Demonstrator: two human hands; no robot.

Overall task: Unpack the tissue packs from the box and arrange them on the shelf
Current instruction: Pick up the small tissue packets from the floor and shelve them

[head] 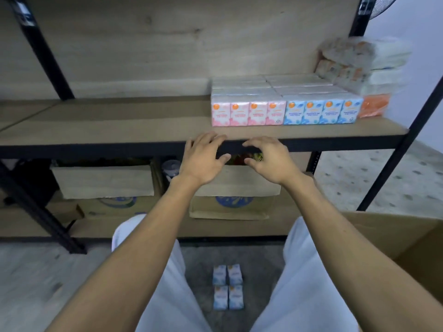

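Pink-and-white tissue packs (248, 113) sit beside blue-and-white ones (322, 112) (each orange-dotted) on a tan, black-edged shelf (119, 130).

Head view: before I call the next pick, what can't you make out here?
- Cardboard box, lower right: cut off by the frame edge; its inside is not shown.
- Print on the pink packs and blue packs: too small and blurred to read.
- Wrapped bundles at the shelf's right end: blurred, contents unclear.
- Four packs on the floor: blurred.
- Lower-shelf box: contents largely hidden by the left hand and right hand.
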